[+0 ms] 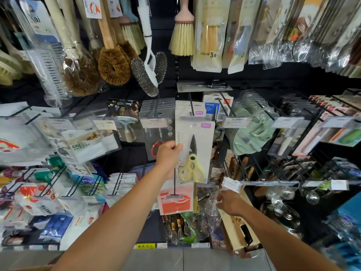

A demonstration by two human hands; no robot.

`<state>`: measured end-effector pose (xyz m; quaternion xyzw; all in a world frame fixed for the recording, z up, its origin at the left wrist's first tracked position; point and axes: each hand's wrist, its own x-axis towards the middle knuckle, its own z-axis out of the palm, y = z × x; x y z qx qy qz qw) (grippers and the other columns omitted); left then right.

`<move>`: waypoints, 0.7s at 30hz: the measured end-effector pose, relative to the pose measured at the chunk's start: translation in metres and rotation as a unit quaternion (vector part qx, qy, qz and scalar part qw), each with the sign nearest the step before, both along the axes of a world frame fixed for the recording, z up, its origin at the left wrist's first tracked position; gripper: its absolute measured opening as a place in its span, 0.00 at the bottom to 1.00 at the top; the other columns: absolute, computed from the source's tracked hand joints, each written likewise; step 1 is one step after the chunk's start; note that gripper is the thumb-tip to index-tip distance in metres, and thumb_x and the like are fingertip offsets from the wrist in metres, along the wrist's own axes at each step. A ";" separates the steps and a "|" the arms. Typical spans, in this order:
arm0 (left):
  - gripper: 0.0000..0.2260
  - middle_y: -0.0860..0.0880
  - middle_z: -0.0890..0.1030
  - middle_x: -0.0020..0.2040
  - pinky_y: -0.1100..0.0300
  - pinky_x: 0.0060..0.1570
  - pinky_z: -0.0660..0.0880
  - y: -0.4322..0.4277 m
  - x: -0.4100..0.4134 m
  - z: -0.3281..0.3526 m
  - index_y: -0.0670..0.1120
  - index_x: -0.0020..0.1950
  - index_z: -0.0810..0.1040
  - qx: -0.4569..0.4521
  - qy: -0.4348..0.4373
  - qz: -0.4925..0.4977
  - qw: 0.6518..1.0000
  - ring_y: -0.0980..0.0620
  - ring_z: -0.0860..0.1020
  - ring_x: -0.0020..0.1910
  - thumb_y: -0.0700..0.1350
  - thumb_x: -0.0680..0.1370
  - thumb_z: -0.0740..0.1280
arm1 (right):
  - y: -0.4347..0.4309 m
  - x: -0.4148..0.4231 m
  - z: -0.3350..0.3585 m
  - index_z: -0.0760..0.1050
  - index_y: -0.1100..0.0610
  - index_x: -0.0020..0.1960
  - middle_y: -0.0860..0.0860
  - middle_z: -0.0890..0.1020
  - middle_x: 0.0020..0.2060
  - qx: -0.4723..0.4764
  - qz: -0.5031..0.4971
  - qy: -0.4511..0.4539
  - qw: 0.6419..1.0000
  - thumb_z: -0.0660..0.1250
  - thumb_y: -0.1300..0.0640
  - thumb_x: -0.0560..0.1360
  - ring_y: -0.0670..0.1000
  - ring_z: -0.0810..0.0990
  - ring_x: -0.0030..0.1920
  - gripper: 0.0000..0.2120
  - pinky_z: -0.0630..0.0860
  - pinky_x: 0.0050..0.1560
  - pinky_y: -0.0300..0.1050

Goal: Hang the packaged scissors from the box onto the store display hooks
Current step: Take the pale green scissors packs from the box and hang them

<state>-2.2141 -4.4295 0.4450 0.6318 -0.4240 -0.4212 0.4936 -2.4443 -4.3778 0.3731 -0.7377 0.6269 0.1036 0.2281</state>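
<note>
You are pinching the left edge of the packaged scissors point(203, 145) with your left hand point(168, 153), the thumb and fingers closing on the card about halfway up. The pack is hanging upright just to the right of that hand, with the yellow handles low and the dark blades pointing up. Its top edge is sitting at the front end of a black display hook point(191, 108) in the middle row. You cannot tell whether the pack's hole is over the hook. Matching white packs are hanging behind it on the same hook. A pack of red-handled scissors point(154, 133) is hanging to the left, partly hidden behind your knuckles.

Your right hand point(229, 202) is reaching lower and to the right, well apart from the pack. It is touching clear cellophane-wrapped goods point(212, 209) under a white price tag point(231, 184). The blur is hiding whether its fingers are gripping anything.
</note>
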 end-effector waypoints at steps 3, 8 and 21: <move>0.09 0.47 0.74 0.39 0.52 0.38 0.72 -0.002 -0.004 0.008 0.43 0.42 0.78 -0.008 0.010 0.004 1.000 0.51 0.73 0.39 0.50 0.73 0.66 | 0.003 0.000 -0.001 0.77 0.57 0.59 0.54 0.78 0.53 -0.003 -0.015 -0.011 1.000 0.63 0.51 0.78 0.55 0.76 0.60 0.14 0.73 0.58 0.45; 0.04 0.47 0.73 0.40 0.54 0.36 0.69 -0.003 -0.009 0.014 0.48 0.43 0.76 0.002 0.012 0.014 1.000 0.50 0.69 0.37 0.43 0.78 0.65 | 0.009 -0.003 -0.003 0.75 0.57 0.61 0.52 0.73 0.50 -0.009 -0.031 -0.022 0.999 0.61 0.51 0.79 0.54 0.74 0.62 0.15 0.69 0.62 0.44; 0.08 0.43 0.78 0.38 0.46 0.39 0.79 -0.009 -0.011 0.009 0.40 0.44 0.80 0.051 0.031 0.068 0.996 0.48 0.74 0.36 0.44 0.78 0.67 | 0.012 -0.018 -0.008 0.73 0.54 0.55 0.53 0.75 0.52 -0.029 0.072 0.008 0.997 0.65 0.52 0.78 0.49 0.70 0.48 0.08 0.66 0.37 0.33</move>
